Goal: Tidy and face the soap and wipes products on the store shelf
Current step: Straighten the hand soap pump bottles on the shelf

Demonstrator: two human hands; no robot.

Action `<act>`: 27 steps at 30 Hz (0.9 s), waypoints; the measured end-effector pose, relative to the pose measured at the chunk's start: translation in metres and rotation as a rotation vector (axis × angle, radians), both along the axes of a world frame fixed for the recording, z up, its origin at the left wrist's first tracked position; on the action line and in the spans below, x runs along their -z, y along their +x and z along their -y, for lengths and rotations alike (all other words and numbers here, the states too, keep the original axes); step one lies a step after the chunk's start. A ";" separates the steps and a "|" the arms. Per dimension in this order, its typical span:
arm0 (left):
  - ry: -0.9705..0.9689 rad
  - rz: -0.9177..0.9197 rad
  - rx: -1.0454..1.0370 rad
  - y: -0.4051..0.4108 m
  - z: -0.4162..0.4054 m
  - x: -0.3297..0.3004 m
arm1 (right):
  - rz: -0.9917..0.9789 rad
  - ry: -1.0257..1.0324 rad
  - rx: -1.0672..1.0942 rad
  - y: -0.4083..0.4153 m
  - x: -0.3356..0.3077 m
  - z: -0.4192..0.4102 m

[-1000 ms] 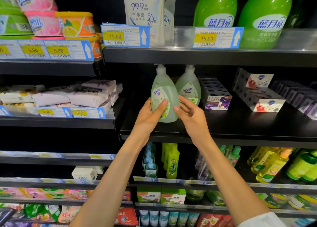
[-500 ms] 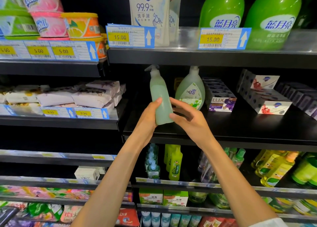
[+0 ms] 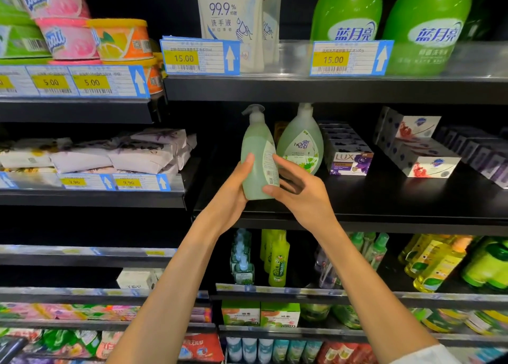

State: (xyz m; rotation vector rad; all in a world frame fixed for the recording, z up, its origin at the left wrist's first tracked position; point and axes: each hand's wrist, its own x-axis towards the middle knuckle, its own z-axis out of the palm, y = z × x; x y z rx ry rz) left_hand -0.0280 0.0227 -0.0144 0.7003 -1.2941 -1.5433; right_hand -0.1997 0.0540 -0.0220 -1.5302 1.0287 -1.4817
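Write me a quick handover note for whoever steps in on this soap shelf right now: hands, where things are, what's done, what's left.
Left hand: grips the pale green pump soap bottle from its left side.
Right hand: fingers curled round the same bottle's right side and lower edge.
The bottle sits at the front of the black middle shelf, turned so its back label with barcode shows and its pump spout points left.
The second pump soap bottle stands just behind to the right, front label facing out. LUX soap boxes sit in a row beside it.
Done: second bottle faced.
Left: turn the held bottle label-forward and line it up; check the wipes packs on the left shelf.
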 end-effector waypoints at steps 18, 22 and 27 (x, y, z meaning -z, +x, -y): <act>-0.042 -0.005 -0.155 0.001 -0.004 0.001 | 0.133 0.157 -0.052 -0.007 -0.010 0.004; -0.077 0.026 -0.134 0.000 -0.005 -0.001 | 0.137 0.178 -0.074 -0.010 -0.011 0.004; -0.089 0.039 -0.124 0.002 -0.004 0.000 | 0.202 0.131 0.012 -0.012 -0.009 0.005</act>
